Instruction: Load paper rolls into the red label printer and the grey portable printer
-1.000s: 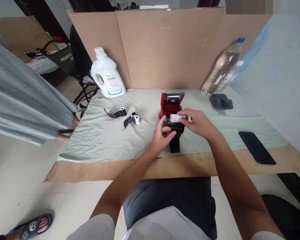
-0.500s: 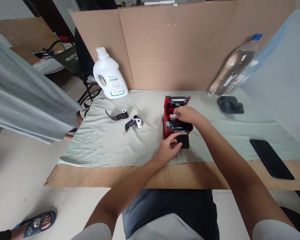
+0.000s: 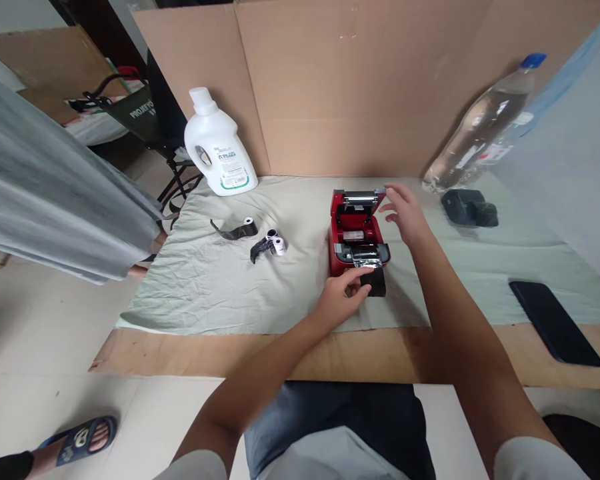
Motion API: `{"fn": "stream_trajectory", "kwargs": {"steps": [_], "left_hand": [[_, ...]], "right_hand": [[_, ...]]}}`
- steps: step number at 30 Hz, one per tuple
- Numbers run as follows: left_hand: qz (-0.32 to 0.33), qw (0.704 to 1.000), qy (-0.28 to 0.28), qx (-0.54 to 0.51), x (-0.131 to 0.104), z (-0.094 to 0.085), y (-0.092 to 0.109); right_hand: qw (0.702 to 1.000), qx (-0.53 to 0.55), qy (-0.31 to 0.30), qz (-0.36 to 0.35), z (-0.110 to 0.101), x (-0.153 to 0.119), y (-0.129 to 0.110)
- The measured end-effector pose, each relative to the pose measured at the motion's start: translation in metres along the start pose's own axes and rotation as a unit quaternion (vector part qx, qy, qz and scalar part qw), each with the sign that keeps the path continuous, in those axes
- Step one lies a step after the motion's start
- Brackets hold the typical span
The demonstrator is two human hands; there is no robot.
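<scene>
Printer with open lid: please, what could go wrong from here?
The black strip hangs at the front of the printer; if the lid shuts, the strip might crease or jam. The left hand is close to that front, so fingers could be pinched. The roll inside might shift if the strip is tugged.

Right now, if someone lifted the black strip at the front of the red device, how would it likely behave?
The black strip would probably flop, since it runs out over the front of the red device. Its shiny, creased stretch suggests thin material that may wrinkle easily. That gloss also hints it could slide under the left hand.
</scene>
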State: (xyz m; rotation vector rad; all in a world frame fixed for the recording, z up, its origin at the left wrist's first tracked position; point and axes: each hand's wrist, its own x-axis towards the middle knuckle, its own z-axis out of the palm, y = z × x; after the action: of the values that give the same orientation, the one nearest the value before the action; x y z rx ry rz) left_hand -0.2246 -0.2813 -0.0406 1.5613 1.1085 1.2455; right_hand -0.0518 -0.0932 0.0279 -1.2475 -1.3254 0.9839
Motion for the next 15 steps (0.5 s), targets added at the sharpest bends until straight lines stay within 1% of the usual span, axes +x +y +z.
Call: {"fn": "stream_trajectory", "kwargs": {"steps": [2,3,6,7,11,15], "left_hand": [[0.018,1.000,-0.002,0.013,-0.001,-0.001,-0.001],[0.026,0.999,-0.004,0.019,-0.002,-0.001,-0.001],[0.045,0.998,-0.009,0.032,-0.003,-0.002,0.000],[0.050,0.998,-0.008,0.034,-0.003,-0.003,0.001],[0.047,0.998,-0.007,0.040,-0.002,-0.003,0.002],[0.054,0.997,-0.005,0.048,-0.002,-0.001,0.000]], "right_hand": [[0.999,0.045,-0.023,-0.007,0.009,0.004,0.005],[0.998,0.057,-0.018,-0.011,0.012,0.002,0.007],[0.997,0.071,0.019,-0.027,0.015,-0.018,0.016],[0.997,0.074,0.022,-0.030,0.014,-0.027,0.020],[0.995,0.101,0.005,0.003,0.010,-0.057,0.046],[0.987,0.159,-0.015,0.011,0.014,-0.068,0.071]]}}
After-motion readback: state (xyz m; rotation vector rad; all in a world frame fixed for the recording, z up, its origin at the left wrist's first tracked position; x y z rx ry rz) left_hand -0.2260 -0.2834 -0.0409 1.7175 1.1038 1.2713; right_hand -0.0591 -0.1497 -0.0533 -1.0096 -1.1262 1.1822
